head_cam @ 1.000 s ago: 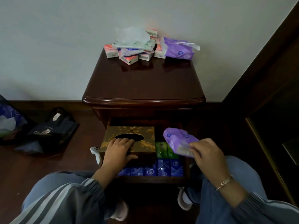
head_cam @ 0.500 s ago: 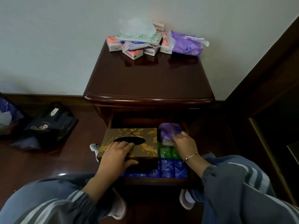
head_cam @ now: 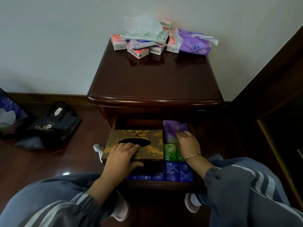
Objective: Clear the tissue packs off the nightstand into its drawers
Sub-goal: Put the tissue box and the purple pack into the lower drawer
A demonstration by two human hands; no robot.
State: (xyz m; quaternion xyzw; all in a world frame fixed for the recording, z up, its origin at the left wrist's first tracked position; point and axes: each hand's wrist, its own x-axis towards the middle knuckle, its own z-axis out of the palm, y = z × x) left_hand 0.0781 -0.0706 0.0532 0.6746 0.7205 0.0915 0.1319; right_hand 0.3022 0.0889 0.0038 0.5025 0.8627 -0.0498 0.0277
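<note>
Crinkled purple tissue pack [head_cam: 174, 128], in drawer [head_cam: 160, 184]

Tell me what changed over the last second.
The right hand carried the purple pack from above the drawer into its rear right corner and touches it there. The left hand stayed on the tissue box; the pile on the nightstand is unchanged.

One head-worn wide-angle camera is looking forward and steeply down, sitting close above the open drawer [head_cam: 162, 184] at lower centre; nightstand [head_cam: 155, 82] filling mid-frame, wall [head_cam: 49, 46] running across the top.
</note>
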